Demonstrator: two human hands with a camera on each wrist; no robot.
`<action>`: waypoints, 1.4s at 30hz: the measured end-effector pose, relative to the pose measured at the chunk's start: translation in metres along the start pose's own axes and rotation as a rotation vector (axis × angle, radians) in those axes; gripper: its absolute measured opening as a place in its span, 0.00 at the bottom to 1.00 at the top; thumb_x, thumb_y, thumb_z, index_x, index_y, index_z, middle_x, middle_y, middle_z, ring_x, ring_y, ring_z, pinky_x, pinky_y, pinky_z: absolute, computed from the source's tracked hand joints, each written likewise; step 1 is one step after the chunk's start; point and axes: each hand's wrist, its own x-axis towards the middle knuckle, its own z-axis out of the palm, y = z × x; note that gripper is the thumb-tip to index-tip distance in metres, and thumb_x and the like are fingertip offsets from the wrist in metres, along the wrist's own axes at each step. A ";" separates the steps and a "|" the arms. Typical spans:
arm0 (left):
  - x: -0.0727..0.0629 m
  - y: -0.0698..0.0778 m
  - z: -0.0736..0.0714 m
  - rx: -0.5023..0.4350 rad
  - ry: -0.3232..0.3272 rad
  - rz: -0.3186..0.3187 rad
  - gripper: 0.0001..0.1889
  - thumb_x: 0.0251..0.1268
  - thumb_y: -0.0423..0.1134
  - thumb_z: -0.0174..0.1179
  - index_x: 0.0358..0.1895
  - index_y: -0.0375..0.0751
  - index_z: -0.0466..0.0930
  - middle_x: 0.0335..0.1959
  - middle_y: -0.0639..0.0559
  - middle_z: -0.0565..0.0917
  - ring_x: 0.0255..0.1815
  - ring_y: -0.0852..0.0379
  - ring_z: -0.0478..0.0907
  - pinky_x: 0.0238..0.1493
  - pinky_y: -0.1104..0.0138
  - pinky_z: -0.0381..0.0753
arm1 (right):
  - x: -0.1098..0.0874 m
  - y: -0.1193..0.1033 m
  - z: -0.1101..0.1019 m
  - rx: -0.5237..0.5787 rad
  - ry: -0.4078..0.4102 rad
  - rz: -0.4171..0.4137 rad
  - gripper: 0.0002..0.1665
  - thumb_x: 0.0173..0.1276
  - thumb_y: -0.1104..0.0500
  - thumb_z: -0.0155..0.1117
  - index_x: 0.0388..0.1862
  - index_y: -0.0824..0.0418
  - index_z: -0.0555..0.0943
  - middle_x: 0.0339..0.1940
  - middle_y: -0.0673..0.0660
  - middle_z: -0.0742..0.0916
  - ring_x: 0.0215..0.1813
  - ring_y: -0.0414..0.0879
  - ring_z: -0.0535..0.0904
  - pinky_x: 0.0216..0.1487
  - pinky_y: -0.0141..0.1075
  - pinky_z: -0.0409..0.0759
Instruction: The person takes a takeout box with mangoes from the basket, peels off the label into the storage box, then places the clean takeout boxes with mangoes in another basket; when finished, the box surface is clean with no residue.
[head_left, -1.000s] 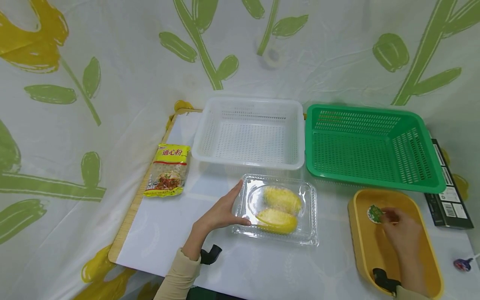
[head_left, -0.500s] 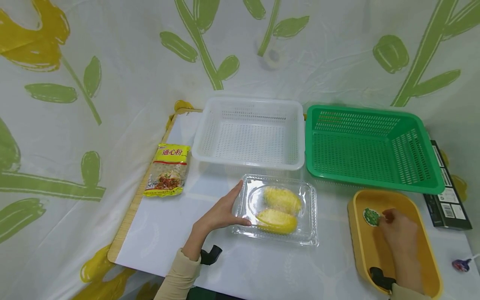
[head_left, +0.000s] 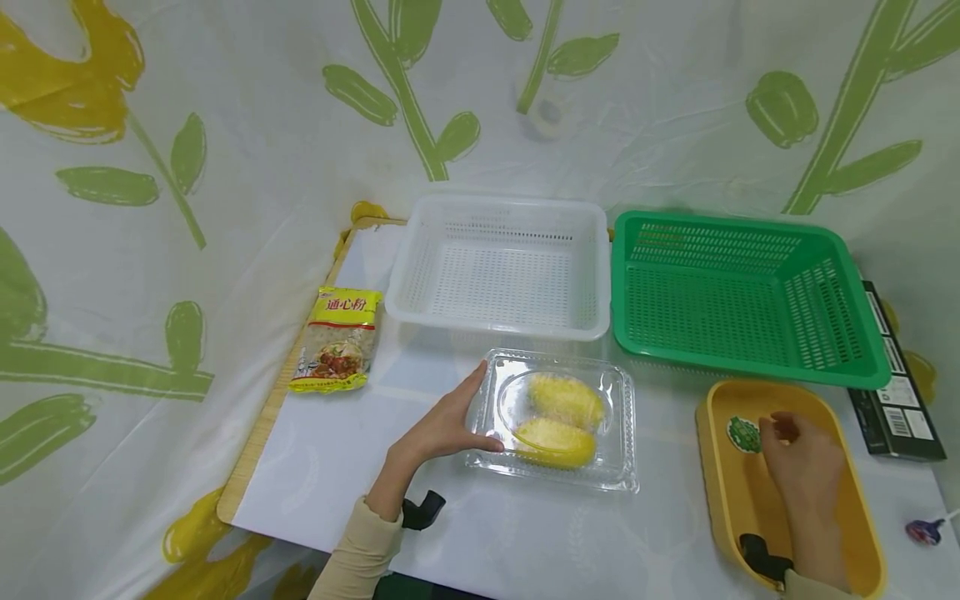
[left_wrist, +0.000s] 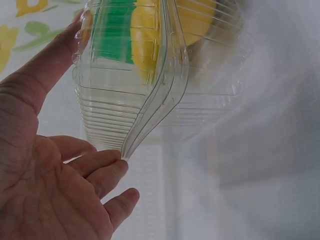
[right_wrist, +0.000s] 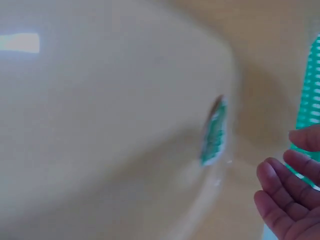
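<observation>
A clear plastic clamshell container (head_left: 615,417) with two yellow pieces of food (head_left: 558,442) in it sits on the table. My left hand (head_left: 442,425) holds its left end, thumb and fingers spread around the side; the left wrist view shows the fingertips at its rim (left_wrist: 172,90). On the right, my right hand (head_left: 802,454) is over the yellow tray (head_left: 720,508), fingers loosely bent with nothing between them. A small round green-and-white disc (head_left: 744,434) lies in the tray just left of those fingers; the right wrist view shows the disc (right_wrist: 215,132) nearly edge-on.
Behind the container stand a white basket (head_left: 495,325) and a green basket (head_left: 750,367), side by side. A yellow noodle packet (head_left: 337,342) lies at left. A black box (head_left: 900,408) and a lollipop (head_left: 926,531) are at the right edge.
My right hand slid the disc a little left in the tray, then its fingertips came away from it to the right. The left hand and the container have stayed put.
</observation>
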 end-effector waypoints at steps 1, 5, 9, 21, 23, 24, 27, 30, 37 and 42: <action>0.000 0.000 0.000 -0.002 0.001 0.000 0.64 0.43 0.52 0.76 0.78 0.48 0.37 0.79 0.53 0.45 0.79 0.50 0.45 0.76 0.51 0.54 | 0.001 -0.002 -0.001 0.009 0.013 -0.006 0.17 0.66 0.61 0.58 0.43 0.76 0.80 0.33 0.74 0.85 0.33 0.65 0.79 0.24 0.26 0.59; 0.000 0.000 0.002 -0.001 0.004 -0.002 0.64 0.43 0.53 0.76 0.78 0.49 0.37 0.79 0.53 0.45 0.79 0.50 0.46 0.76 0.51 0.54 | 0.003 -0.014 -0.006 0.061 0.073 -0.023 0.17 0.65 0.62 0.59 0.46 0.75 0.81 0.34 0.73 0.86 0.27 0.43 0.80 0.26 0.18 0.58; -0.001 0.000 0.003 -0.001 0.005 0.006 0.64 0.43 0.53 0.76 0.78 0.48 0.36 0.79 0.53 0.44 0.79 0.49 0.46 0.76 0.51 0.54 | 0.002 -0.027 -0.011 0.127 0.103 -0.037 0.17 0.64 0.64 0.61 0.49 0.74 0.81 0.37 0.73 0.86 0.30 0.10 0.62 0.31 0.08 0.56; -0.002 0.002 0.005 0.006 0.001 0.037 0.64 0.44 0.52 0.76 0.78 0.46 0.35 0.79 0.52 0.43 0.79 0.50 0.45 0.76 0.51 0.53 | -0.012 -0.073 -0.016 0.305 -0.012 -0.178 0.22 0.61 0.68 0.66 0.54 0.72 0.78 0.40 0.70 0.87 0.37 0.07 0.64 0.43 0.05 0.61; -0.002 0.001 0.005 0.008 0.004 0.040 0.64 0.44 0.52 0.76 0.78 0.46 0.35 0.79 0.52 0.43 0.79 0.50 0.45 0.77 0.52 0.53 | -0.014 -0.078 -0.011 0.307 -0.035 -0.221 0.21 0.61 0.68 0.66 0.53 0.71 0.79 0.40 0.69 0.87 0.39 0.20 0.78 0.42 0.07 0.62; -0.002 0.001 0.006 0.009 0.005 0.042 0.64 0.44 0.52 0.76 0.78 0.45 0.35 0.79 0.51 0.43 0.79 0.50 0.45 0.77 0.52 0.53 | -0.016 -0.081 -0.010 0.294 -0.054 -0.238 0.21 0.61 0.67 0.66 0.54 0.71 0.79 0.40 0.69 0.87 0.41 0.30 0.82 0.44 0.11 0.69; -0.002 0.001 0.007 0.007 0.007 0.044 0.64 0.44 0.52 0.76 0.78 0.45 0.35 0.79 0.51 0.43 0.79 0.50 0.44 0.77 0.52 0.53 | -0.021 -0.088 -0.003 0.271 -0.116 -0.290 0.21 0.63 0.64 0.65 0.54 0.71 0.78 0.42 0.71 0.86 0.45 0.60 0.84 0.45 0.30 0.80; -0.002 0.001 0.007 0.005 0.009 0.047 0.64 0.45 0.52 0.75 0.78 0.45 0.36 0.79 0.51 0.43 0.79 0.50 0.44 0.77 0.52 0.53 | -0.027 -0.098 0.003 0.268 -0.171 -0.315 0.21 0.64 0.62 0.65 0.53 0.72 0.78 0.43 0.71 0.86 0.47 0.67 0.82 0.48 0.52 0.78; -0.002 0.001 0.009 -0.005 0.018 0.061 0.64 0.44 0.51 0.76 0.78 0.44 0.36 0.79 0.51 0.43 0.79 0.50 0.44 0.77 0.52 0.53 | -0.037 -0.112 0.020 0.302 -0.297 -0.302 0.28 0.65 0.59 0.65 0.59 0.75 0.74 0.52 0.75 0.82 0.51 0.70 0.80 0.52 0.59 0.78; -0.002 0.001 0.009 -0.010 0.019 0.061 0.64 0.44 0.51 0.76 0.78 0.44 0.36 0.79 0.51 0.43 0.79 0.50 0.45 0.76 0.51 0.53 | -0.041 -0.115 0.030 0.310 -0.394 -0.273 0.36 0.67 0.54 0.63 0.66 0.75 0.67 0.62 0.76 0.76 0.57 0.70 0.77 0.55 0.59 0.77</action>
